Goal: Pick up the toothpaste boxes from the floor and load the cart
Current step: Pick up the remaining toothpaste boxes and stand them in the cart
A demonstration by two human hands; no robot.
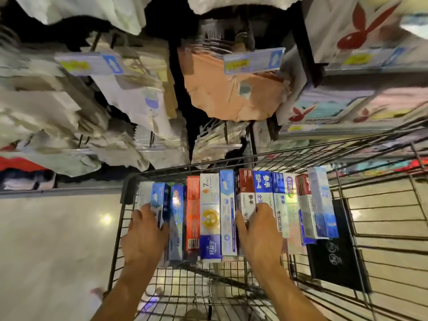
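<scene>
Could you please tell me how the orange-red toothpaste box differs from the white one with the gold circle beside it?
The orange-red box shows a narrow face, the white box a wider one. The orange-red box ends in a barcode, the white box in a purple panel. Both lie side by side in the cart.

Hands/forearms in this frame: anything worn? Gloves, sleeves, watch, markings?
Nothing worn that shows. The left hand and right hand are bare: no gloves, rings, watch or markings. The forearms are uncovered down to the frame edge; no sleeves in view.
</scene>
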